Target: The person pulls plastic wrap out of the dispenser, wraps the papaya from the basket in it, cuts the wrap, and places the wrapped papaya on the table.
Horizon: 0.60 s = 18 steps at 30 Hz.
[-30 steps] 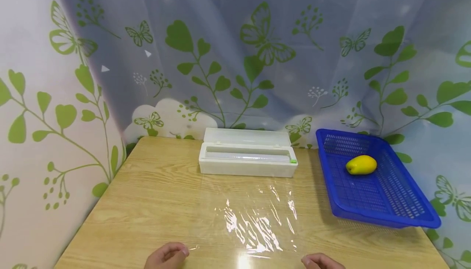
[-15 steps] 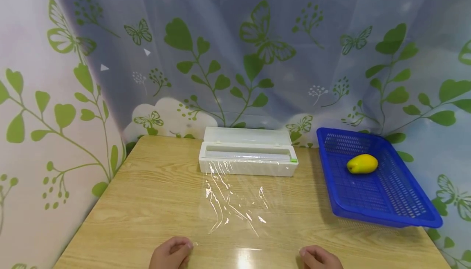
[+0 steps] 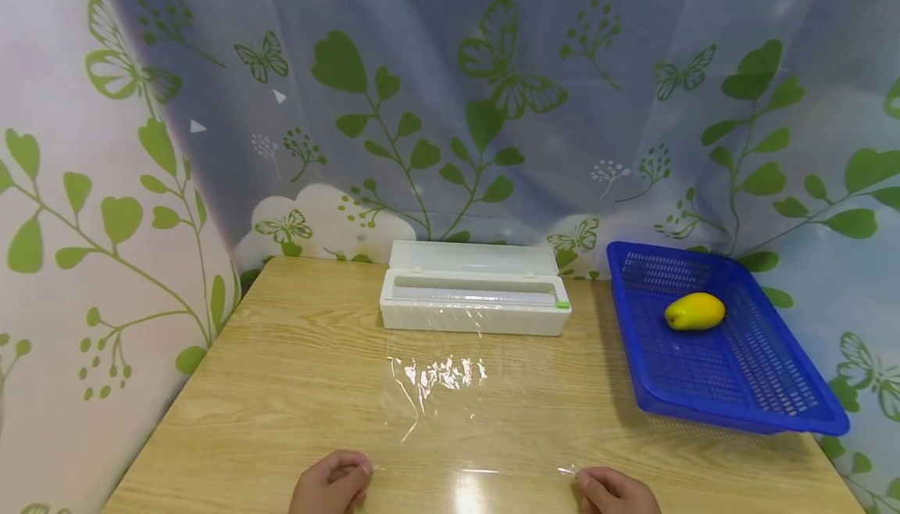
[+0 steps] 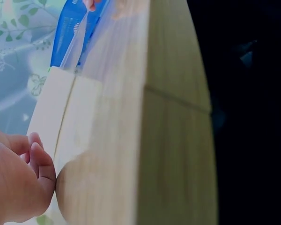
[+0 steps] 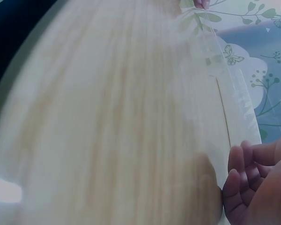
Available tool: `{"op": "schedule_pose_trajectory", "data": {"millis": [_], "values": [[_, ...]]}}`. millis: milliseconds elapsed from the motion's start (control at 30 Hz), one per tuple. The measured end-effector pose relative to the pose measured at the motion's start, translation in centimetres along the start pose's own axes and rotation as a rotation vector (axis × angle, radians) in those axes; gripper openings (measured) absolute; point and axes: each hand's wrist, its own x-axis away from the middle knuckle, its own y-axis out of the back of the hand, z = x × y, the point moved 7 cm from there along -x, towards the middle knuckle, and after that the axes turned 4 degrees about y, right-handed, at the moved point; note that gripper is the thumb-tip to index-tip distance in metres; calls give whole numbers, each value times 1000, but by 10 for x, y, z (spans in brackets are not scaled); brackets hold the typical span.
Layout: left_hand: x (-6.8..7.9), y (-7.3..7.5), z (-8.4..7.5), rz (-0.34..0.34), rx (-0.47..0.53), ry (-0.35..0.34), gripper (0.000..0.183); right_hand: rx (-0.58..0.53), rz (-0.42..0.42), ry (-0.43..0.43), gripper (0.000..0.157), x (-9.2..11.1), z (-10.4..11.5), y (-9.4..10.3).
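A sheet of clear cling film (image 3: 443, 373) stretches from the white dispenser box (image 3: 474, 319) toward the near side of the wooden table, glinting where it wrinkles. My left hand (image 3: 330, 483) pinches its near left corner between thumb and curled fingers. At the near right corner, my right hand (image 3: 619, 492) pinches the film in the same way. Inside the box lies the film roll (image 3: 471, 296), under a raised, see-through lid (image 3: 473, 258). The left wrist view has the left hand (image 4: 25, 176) low over the table edge; the right wrist view shows the right hand (image 5: 257, 180) likewise.
A blue plastic basket (image 3: 731, 412) stands at the right, with a yellow fruit (image 3: 694, 312) in it. A green cutter tab (image 3: 561, 305) sits at the box's right end. Patterned curtains (image 3: 422, 108) hang behind and beside the wooden table (image 3: 281, 373).
Both hands have edged slightly forward, the left also a little to the right, keeping hold of the film. The wrinkles and bright glints on the film have shifted toward the box.
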Motion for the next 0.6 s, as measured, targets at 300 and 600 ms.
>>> {"op": "schedule_pose_trajectory", "data": {"millis": [300, 600], "values": [[-4, -2, 2, -16, -78, -20, 22, -33, -4, -6, 32, -2, -5, 10], [-4, -1, 0, -19, -88, -23, 23, -17, 22, 141, 48, -3, 40, 51]]}}
